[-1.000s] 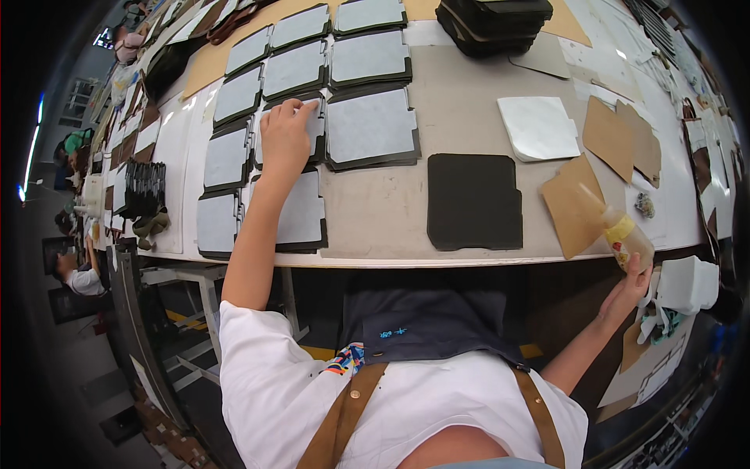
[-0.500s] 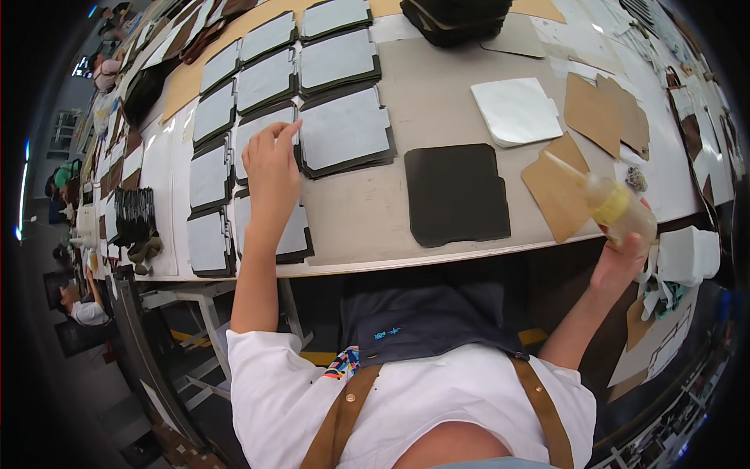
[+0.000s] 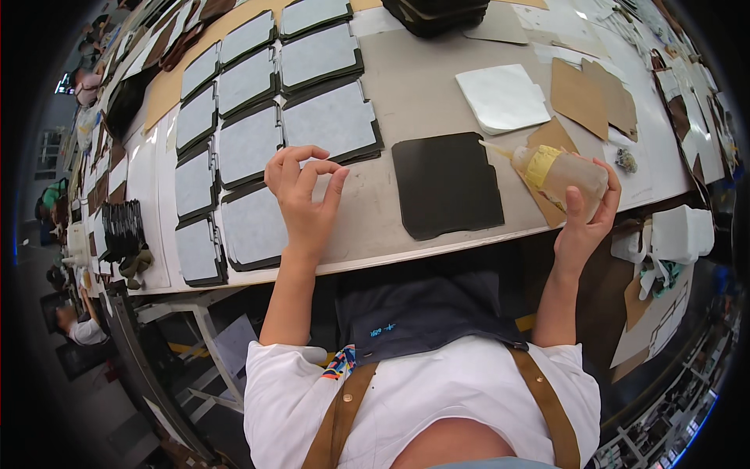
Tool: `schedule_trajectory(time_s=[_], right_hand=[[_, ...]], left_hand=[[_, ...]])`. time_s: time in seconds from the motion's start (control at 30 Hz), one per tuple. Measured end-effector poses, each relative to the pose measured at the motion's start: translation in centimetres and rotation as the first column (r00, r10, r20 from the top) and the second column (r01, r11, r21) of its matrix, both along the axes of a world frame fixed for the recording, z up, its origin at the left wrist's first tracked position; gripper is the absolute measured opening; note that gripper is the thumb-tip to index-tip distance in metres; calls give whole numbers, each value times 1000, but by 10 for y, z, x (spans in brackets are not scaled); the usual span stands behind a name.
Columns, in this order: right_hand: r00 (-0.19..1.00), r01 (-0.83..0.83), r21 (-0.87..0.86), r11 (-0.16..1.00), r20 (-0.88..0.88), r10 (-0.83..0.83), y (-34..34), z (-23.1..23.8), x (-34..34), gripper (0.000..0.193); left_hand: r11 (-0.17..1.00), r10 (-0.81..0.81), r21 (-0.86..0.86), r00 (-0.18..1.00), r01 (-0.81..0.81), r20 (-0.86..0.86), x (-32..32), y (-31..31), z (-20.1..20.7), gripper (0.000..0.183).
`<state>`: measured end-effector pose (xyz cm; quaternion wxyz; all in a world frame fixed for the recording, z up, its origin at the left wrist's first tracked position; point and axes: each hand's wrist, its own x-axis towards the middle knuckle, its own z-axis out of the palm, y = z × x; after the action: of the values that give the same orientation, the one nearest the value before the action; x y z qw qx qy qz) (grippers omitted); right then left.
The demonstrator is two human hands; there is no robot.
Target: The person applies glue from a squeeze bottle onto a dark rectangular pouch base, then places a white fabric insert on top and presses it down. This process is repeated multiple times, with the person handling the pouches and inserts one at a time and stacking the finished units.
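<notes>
My right hand [image 3: 590, 211] is wrapped round a translucent squeeze bottle [image 3: 576, 181] with a yellow band near its neck. The bottle is tilted, and its thin nozzle points left at the upper right corner of a black notched panel [image 3: 447, 187] lying flat on the table. My left hand [image 3: 303, 195] hovers left of that panel, fingers loosely bent and thumb apart, with nothing visible in it. Beneath and beside it lie rows of black notched panels topped with pale grey sheets [image 3: 328, 117], some partly hidden by the hand.
A white sheet stack [image 3: 504, 98] and brown card templates [image 3: 580, 98] lie at the right. A black pile [image 3: 437, 16] stands at the far side. Dark folded pieces [image 3: 121, 230] are on the left. The table's near edge [image 3: 367, 266] runs before me. Other people are at the far left.
My right hand has brought the bottle left and turned its nozzle toward the black panel. My left hand has moved off the grey-topped panels, rightward and nearer to me. The view has shifted slightly.
</notes>
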<state>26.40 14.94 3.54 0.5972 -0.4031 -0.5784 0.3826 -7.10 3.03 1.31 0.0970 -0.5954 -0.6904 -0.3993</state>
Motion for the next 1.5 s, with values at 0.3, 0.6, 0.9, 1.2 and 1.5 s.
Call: schedule_trajectory(time_s=[0.3, 0.6, 0.9, 1.2, 1.5], right_hand=[[994, 59, -2, 998, 88, -58, -1, -2, -5, 58], [989, 47, 50, 998, 135, -54, -2, -4, -8, 54], [990, 47, 53, 997, 130, -53, -5, -4, -11, 56], [989, -21, 118, 993, 149, 3, -13, -4, -24, 58], [978, -138, 192, 972, 180, 103, -21, -7, -47, 61]], left_hand=[[1000, 7, 12, 999, -8, 38, -2, -3, 0, 15], [999, 16, 35, 998, -18, 61, -4, -2, -3, 16], [999, 22, 38, 997, -25, 77, -5, -2, -4, 16], [999, 27, 45, 996, -31, 85, -6, -1, -5, 16], [998, 22, 54, 996, -27, 81, -6, -2, -4, 15]])
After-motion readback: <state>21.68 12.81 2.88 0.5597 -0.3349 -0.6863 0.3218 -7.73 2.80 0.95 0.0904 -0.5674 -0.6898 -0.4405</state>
